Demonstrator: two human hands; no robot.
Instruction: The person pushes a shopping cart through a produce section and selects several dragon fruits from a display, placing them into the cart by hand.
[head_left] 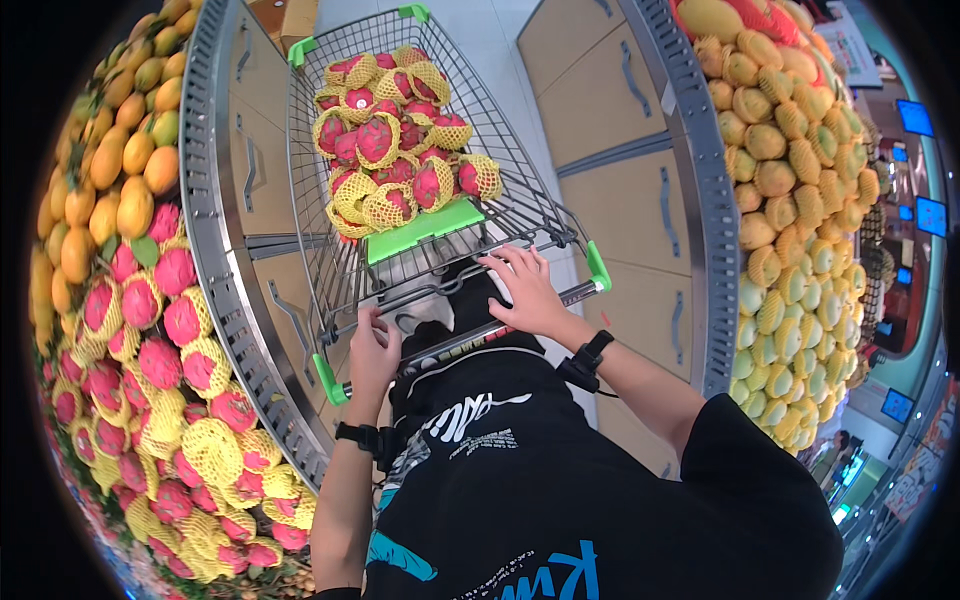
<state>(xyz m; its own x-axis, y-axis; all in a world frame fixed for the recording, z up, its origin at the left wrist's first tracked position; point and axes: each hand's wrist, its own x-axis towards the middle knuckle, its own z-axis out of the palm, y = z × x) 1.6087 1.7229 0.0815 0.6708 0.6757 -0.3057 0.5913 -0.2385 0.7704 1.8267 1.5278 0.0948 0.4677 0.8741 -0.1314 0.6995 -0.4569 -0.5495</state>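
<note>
Head view: saw a heap of pink dragon fruit (378, 140), wrapped in yellow foam nets, inside the wire basket of a shopping cart (505, 125) straight ahead. Noted a green panel (425, 232) just on the near side of the heap, and green caps at the cart's corners. Found the left hand (376, 345) by the near left end of the cart, with fingers bent and fairly narrow; could not tell whether closed on the wire. Found the right hand (527, 292) farther right, palm down with fingers spread fairly wide over the near wirework. Saw the dark handle bar (460, 346) crossing near both wrists, each with a black band. Made out a counter to the left (215, 200), carrying orange-yellow mangoes (125, 155) at the far end and more netted dragon fruit (160, 360) nearer. Made out another counter to the right (715, 220), with yellow fruit (785, 120) far and paler netted fruit (800, 340) near. Spotted blue screens (930, 215) beyond, at far right.
</note>
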